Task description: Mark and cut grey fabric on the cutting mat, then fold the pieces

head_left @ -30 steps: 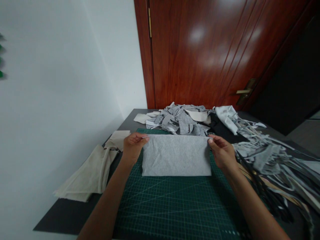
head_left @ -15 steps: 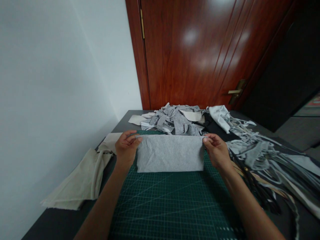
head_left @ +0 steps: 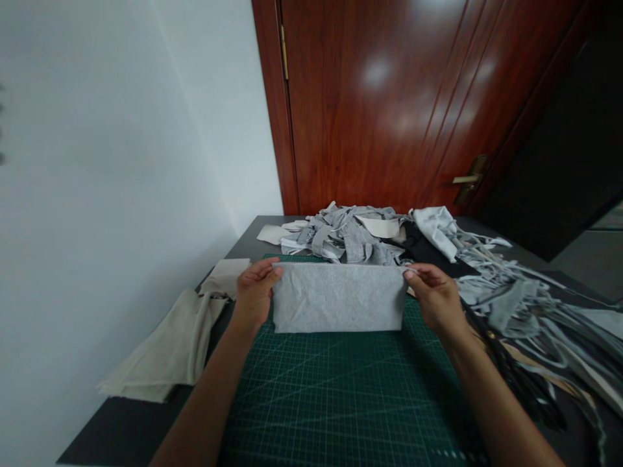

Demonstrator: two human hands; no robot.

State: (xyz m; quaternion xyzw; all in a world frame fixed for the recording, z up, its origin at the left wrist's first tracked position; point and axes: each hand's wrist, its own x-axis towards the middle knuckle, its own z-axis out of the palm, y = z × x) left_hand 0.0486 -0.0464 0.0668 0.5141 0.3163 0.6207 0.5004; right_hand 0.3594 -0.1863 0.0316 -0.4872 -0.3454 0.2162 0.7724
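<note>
A grey piece of fabric, a wide rectangle with light creases, is stretched between my two hands over the green cutting mat. My left hand pinches its upper left corner between thumb and fingers. At the upper right corner, my right hand grips the cloth the same way. The top edge runs nearly level and the lower edge hangs straight; I cannot tell whether that edge touches the mat.
Grey fabric scraps are heaped at the back, before a brown wooden door. Cords and strips spread along the right, with a black tool or strap nearer me. Folded beige cloth lies left by the white wall.
The whole view has shifted slightly, so everything sits a little further right. Both hands keep the same hold on the grey fabric, which hangs as before.
</note>
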